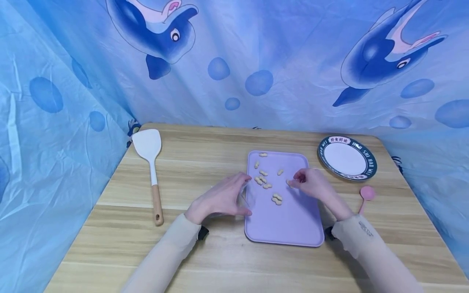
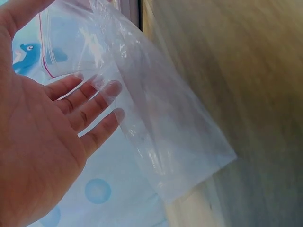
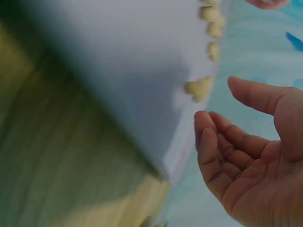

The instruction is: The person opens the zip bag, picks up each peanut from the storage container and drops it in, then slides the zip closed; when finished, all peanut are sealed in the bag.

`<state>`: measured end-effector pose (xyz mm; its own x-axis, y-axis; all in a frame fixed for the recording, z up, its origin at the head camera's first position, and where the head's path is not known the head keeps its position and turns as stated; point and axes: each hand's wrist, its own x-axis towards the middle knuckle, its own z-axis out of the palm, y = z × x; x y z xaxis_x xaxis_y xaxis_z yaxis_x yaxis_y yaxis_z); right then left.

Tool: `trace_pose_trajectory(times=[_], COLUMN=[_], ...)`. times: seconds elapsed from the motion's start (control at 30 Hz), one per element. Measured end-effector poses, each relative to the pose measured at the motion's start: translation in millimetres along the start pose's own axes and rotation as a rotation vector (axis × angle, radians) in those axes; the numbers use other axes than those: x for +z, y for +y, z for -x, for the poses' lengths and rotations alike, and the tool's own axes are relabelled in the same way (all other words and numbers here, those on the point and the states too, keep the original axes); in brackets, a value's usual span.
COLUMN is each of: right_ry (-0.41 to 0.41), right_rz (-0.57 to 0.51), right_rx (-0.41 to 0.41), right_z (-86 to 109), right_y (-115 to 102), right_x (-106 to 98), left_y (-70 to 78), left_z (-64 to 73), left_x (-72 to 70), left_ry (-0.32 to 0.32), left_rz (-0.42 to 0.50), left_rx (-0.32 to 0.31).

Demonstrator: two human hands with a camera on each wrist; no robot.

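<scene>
My left hand (image 1: 223,197) is curved like a C around a clear plastic zip bag (image 2: 161,127), thumb and fingers spread at its film. The bag's red zip strip shows in the left wrist view. It hangs beside the left edge of a lilac tray (image 1: 286,226). Several peanuts in shells (image 1: 263,179) lie on the tray, mostly at its left and middle. Over the tray's right side, my right hand (image 1: 313,185) has its fingertips at a single peanut (image 1: 288,184). In the right wrist view, thumb and fingers stand apart, with no peanut visible between them.
A white spatula (image 1: 148,148) with a wooden handle lies at the left of the wooden table (image 1: 121,244). At the right are a green-rimmed plate (image 1: 344,158) and a small pink spoon (image 1: 367,193). Behind hangs a blue dolphin-print curtain (image 1: 293,110).
</scene>
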<state>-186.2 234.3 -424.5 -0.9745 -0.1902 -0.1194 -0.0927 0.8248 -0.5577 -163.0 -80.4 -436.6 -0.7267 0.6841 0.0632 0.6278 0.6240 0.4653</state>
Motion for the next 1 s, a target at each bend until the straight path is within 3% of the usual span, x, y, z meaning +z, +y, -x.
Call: trace_pose_trajectory(times=[0.2, 0.6, 1.0], right_ry=[-0.028, 0.021, 0.034], right_rz=[0.017, 0.049, 0.02], right_rx=[-0.025, -0.096, -0.104], right_z=[-6.1, -6.3, -1.0], right_y=[12.1, 20.0, 5.6], right_x=[9.9, 20.7, 17.3], left_y=[-0.1, -0.7, -0.3], left_z=[-0.6, -1.0, -1.5], left_x=[-0.4, -0.2, 0.6], left_ry=[-0.009, 0.0, -0.015], left_rz=[-0.008, -0.023, -0.035], left_rx=[-0.009, 0.005, -0.003])
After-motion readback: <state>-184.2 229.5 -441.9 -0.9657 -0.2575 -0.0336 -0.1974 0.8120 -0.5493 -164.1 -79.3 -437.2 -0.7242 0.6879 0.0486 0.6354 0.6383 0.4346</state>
